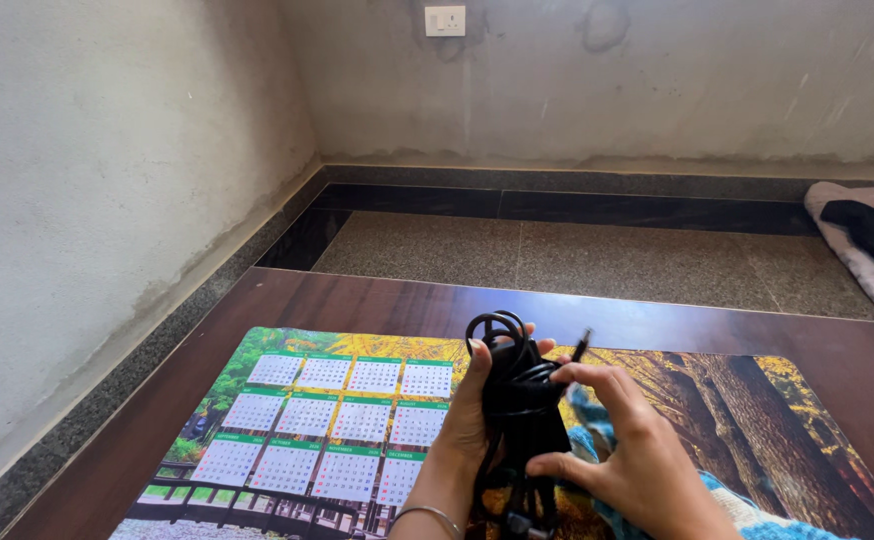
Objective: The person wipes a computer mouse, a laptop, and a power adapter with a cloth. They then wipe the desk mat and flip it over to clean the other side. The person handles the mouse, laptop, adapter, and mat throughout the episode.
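- Two hands work over the near middle of the counter (377, 300), both on one bundle of black cable (519, 400).
- Left hand (469, 415) is wrapped around the bundle from behind, fingers closed on it, holding it upright above a calendar mat (327, 420).
- Right hand (637, 450) is partly open; thumb and forefinger pinch the loose end near the small plug (582, 345), the other fingers spread.
- To wind neatly, I judge the left grip should stay firm on the middle of the coil while the right feeds the end around under light tension, so that the top loops do not spring free.
- A blue knitted cloth (597, 425) lies just under the right hand; a trailing cable could catch on it.
- Open room lies toward the far edge and far right corner of the counter, with bare wood there; beyond it, stone floor (597, 260) and walls stand well apart.
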